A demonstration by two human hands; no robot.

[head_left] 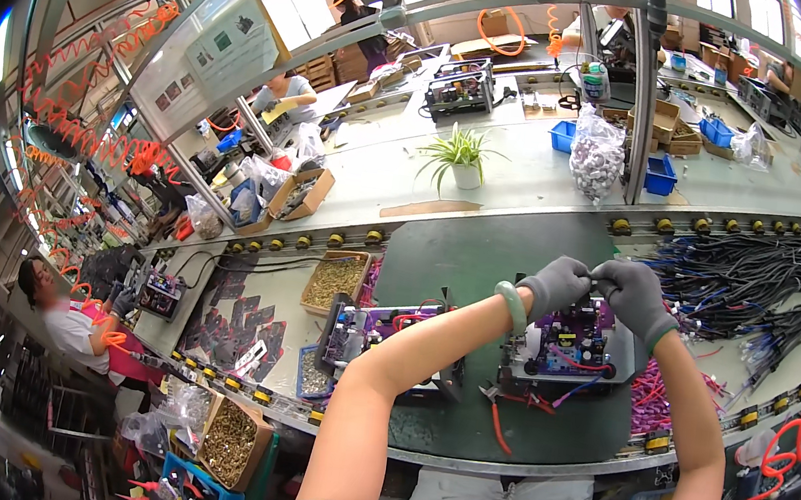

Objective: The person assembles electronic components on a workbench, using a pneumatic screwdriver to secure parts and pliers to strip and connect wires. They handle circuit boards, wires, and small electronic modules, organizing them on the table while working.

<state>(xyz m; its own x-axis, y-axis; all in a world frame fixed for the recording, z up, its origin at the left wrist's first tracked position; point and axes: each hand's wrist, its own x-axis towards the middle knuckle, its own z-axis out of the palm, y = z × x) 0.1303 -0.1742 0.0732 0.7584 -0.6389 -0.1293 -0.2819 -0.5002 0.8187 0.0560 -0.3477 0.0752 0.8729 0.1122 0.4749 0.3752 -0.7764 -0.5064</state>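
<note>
Your bare forearms rise from the lower edge, a green bangle (512, 305) on the left wrist. Left hand (554, 285) and right hand (634, 294), both grey-gloved, meet fingertip to fingertip, pinched on something small I can't make out, just above the purple circuit board (576, 341) on the green mat (459, 257). Likely a fitting step; next calls for steady seating onto the board.
</note>
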